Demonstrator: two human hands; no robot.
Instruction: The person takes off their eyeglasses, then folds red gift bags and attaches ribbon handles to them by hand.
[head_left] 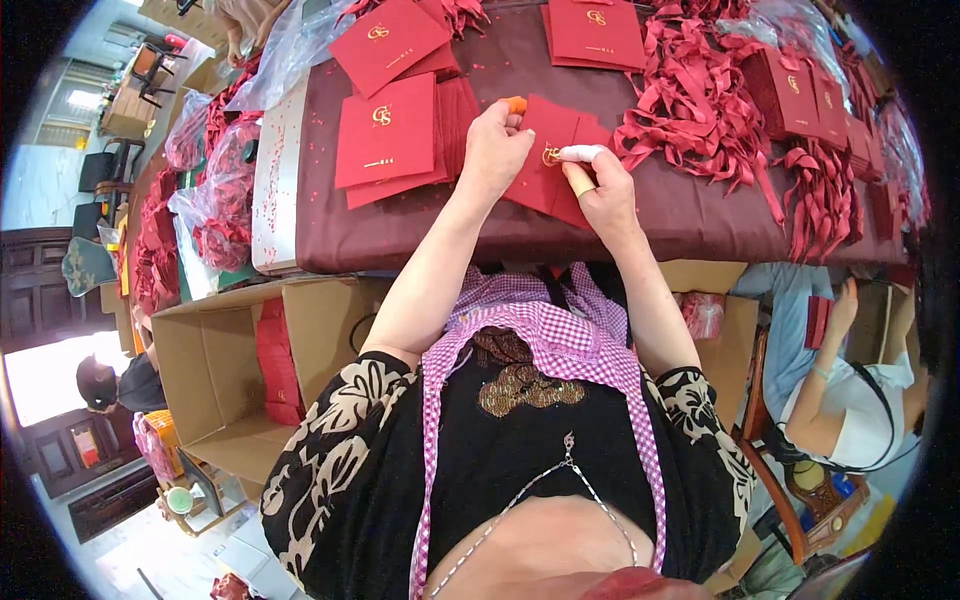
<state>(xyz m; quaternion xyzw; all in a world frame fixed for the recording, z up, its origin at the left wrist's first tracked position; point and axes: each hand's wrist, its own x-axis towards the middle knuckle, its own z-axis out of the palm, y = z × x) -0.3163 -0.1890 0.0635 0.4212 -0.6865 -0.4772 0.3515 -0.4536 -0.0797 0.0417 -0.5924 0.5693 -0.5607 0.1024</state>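
A flat red paper bag with a gold emblem lies tilted between my hands, near the front edge of the covered table. My left hand, with an orange cover on one finger, pinches at its upper left edge. On its right side my right hand grips the bag by the emblem; one fingertip is wrapped in white and a yellowish band circles another digit. The fingertips partly hide what they hold. Left of my left hand sits a stack of similar red bags. A large heap of red ribbons lies beyond my right hand.
More red bags lie at the back, with further stacks at the right. A dark red cloth covers the table. An open cardboard box stands below left. Another person sits at the right.
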